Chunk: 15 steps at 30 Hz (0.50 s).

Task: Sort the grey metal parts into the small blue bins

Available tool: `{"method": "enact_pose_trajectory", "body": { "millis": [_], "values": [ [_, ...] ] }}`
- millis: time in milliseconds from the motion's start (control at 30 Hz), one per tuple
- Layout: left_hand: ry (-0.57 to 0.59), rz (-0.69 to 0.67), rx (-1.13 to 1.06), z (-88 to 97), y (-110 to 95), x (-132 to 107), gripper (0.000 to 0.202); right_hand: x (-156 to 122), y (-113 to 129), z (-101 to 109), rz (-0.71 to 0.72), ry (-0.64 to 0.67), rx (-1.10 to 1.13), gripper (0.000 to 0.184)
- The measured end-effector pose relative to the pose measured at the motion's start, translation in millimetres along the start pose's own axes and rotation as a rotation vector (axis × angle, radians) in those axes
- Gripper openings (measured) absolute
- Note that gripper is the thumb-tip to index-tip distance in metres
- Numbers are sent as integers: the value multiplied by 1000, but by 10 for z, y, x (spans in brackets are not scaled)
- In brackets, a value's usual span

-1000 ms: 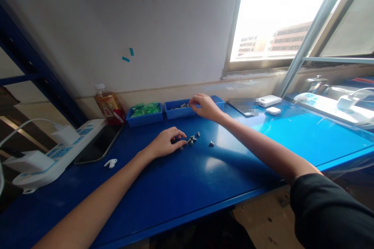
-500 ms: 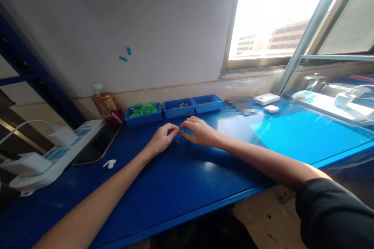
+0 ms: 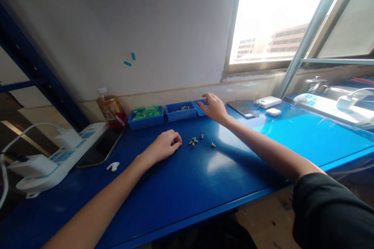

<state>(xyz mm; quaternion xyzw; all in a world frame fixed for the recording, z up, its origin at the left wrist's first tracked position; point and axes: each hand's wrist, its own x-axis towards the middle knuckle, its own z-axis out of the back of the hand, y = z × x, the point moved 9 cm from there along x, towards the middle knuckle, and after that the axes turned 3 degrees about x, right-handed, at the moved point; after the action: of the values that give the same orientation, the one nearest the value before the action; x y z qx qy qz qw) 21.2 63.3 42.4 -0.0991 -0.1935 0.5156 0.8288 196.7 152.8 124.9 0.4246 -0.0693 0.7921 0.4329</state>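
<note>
Screws (image 3: 193,141) lie together, perhaps for easy picking; at their left, the left hand (image 3: 167,144) curls, contents unclear; behind them, the right hand (image 3: 215,108) spreads.

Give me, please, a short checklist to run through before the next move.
1. Right hand holds nothing: cannot tell; thumb and fingers look parted.
2. Left hand holds nothing: cannot tell; its fingers are curled.
3. Loose fasteners in one cluster: not ok; two lie apart.
4. Middle bin upright with parts inside: ok.
5. Right bin fully visible: not ok; the right hand hides part.
6. Earbud apart from the left hand: ok.
</note>
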Motion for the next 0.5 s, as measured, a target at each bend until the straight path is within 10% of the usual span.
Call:
{"method": "enact_pose_trajectory", "body": {
  "millis": [233,500],
  "values": [
    [-253,143,-696,13,111,47,24,-814,831,-239,464,309,185,21],
    [-233,178,-974,-23,10,27,34,-756,1000,-117,492,212,214,14]
  ]
}}
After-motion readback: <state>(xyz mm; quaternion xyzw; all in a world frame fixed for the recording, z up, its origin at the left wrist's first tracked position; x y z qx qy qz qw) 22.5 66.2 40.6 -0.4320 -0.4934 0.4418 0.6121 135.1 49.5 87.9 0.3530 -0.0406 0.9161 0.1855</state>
